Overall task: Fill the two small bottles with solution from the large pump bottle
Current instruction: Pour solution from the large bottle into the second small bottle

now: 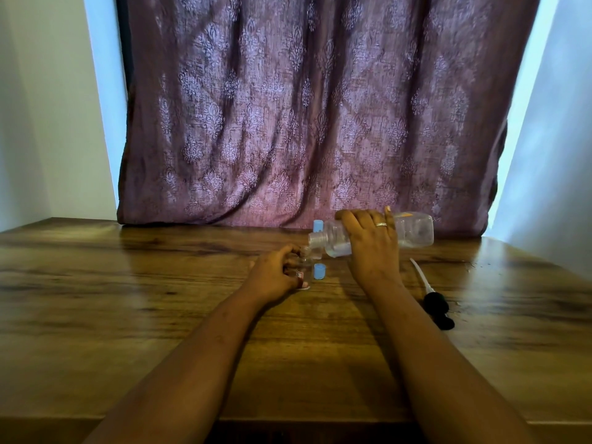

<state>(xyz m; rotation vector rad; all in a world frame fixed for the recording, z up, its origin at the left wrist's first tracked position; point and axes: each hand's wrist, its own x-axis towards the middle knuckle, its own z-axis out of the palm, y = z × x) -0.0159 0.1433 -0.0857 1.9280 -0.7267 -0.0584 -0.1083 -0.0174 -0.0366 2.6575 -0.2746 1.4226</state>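
My right hand (371, 241) grips the large clear bottle (413, 232), tipped on its side with its open neck pointing left and down. The neck sits right above a small clear bottle (304, 262) that my left hand (275, 274) holds upright on the table. Most of that small bottle is hidden by my fingers. A loose blue cap (319, 271) stands on the table beside it. Behind the large bottle's neck, the blue top of a second small bottle (317, 225) shows. The pump head (437, 310), black with a white tube, lies off the bottle at the right.
The wooden table (160, 299) runs back to a purple patterned curtain (304, 107) hanging against its far edge. White walls close in on both sides.
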